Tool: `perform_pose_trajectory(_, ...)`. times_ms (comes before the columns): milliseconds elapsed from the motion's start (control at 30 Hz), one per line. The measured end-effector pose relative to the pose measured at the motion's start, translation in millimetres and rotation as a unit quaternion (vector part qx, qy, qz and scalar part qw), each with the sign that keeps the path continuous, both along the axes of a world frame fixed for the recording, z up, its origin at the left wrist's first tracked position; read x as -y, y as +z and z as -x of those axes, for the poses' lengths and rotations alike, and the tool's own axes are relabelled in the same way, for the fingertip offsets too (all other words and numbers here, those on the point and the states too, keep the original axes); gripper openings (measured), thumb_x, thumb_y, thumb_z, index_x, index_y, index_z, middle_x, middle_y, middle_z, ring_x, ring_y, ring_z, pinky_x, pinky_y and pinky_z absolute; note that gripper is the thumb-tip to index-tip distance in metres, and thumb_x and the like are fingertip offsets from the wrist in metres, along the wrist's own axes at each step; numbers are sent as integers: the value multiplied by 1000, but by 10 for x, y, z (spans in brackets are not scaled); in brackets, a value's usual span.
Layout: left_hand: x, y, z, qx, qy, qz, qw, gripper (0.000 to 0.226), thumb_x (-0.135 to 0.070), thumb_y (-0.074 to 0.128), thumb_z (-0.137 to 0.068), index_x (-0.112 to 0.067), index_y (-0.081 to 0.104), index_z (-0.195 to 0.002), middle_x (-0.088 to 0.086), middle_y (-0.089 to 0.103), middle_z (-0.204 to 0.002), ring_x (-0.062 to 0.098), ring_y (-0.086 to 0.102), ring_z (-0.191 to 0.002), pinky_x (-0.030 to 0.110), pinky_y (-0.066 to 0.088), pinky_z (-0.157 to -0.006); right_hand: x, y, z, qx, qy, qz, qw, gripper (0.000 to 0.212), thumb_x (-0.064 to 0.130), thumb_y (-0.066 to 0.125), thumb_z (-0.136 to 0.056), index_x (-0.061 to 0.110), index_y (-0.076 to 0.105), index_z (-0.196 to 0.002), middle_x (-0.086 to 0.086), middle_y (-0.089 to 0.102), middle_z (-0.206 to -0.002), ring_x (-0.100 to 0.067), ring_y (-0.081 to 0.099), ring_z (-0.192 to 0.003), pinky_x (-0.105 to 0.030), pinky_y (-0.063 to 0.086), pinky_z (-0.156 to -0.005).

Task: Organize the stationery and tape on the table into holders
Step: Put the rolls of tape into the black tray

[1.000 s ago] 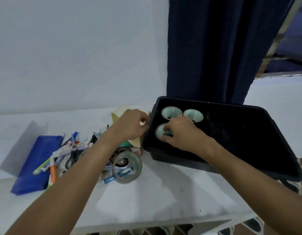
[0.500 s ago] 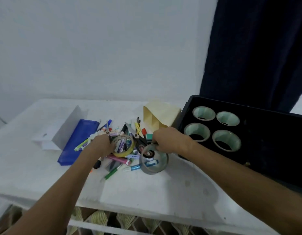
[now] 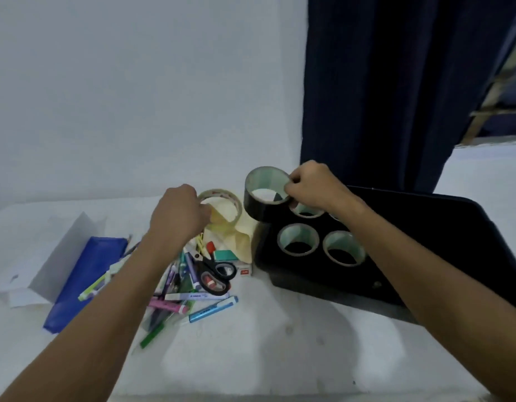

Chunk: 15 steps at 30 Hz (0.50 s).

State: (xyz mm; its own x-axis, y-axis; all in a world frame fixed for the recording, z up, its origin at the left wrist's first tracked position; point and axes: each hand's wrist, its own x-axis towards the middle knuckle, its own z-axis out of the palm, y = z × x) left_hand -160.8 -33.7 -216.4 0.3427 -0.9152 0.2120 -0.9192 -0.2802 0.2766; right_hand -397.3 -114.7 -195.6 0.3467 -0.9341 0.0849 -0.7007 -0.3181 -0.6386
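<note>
1. Right hand (image 3: 312, 185) pinches the rim of a black roll of wide tape (image 3: 264, 198), thumb inside the pale core, fingers curled over the edge; the roll is lifted, tilted, above the far-left corner of the black plastic tray (image 3: 442, 227).
2. Left hand (image 3: 178, 217) grips a clear-yellowish roll of tape (image 3: 225, 206), held off the white table (image 3: 251, 343), just left of the black roll; the fingertips are hidden behind the hand.
3. In the tray: two pale-cored tape rolls (image 3: 298, 238) (image 3: 343, 247) lie flat side by side; a third roll (image 3: 306, 210) is partly covered by the right hand, and a fourth behind the wrist is barely visible.
4. The tray's right end is cut off by the frame edge.
5. The pile of coloured pens and markers (image 3: 190, 297) sits near-left of the tray with black-handled scissors (image 3: 214, 272) on top (much of it hidden under the left forearm, items blurred).
6. Blue zip pencil pouch (image 3: 86, 281) lies left of the pile.
7. Beige folded paper bag (image 3: 245, 236) stands behind the pile, against the tray, partly hidden by the clear roll.
</note>
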Motion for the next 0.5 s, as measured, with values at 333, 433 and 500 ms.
perform_pose_trajectory(333, 613, -264, 1234, -87, -156, -91, 980, 30, -21, 58, -82, -11, 43, -58, 4, 46, -60, 17, 47, -53, 24, 29, -42, 333, -299, 960, -13, -178, -68, 982, 14, 11, 55, -78, -1, 62, -80, -15, 68, -79, -19, 62, -60, -26, 49, -49)
perform_pose_trajectory(433, 644, -369, 1386, -88, -174, -139, 971, 21, -24, 59, -82, -5, 59, -72, 7, 56, -64, 21, 55, -59, 29, 48, -51, 364, -411, 960, -15, -184, -89, 979, 12, 8, 54, -79, 0, 62, -84, -15, 68, -77, -20, 68, -61, -28, 55, -53)
perform_pose_trajectory(500, 636, -432, 1431, -97, -179, -145, 968, 22, -25, 58, -82, -4, 61, -76, 6, 56, -62, 23, 56, -61, 32, 54, -58, 377, -469, 938, -14, -183, -97, 978, 13, 7, 53, -80, 1, 62, -87, -15, 68, -75, -20, 69, -60, -30, 58, -56)
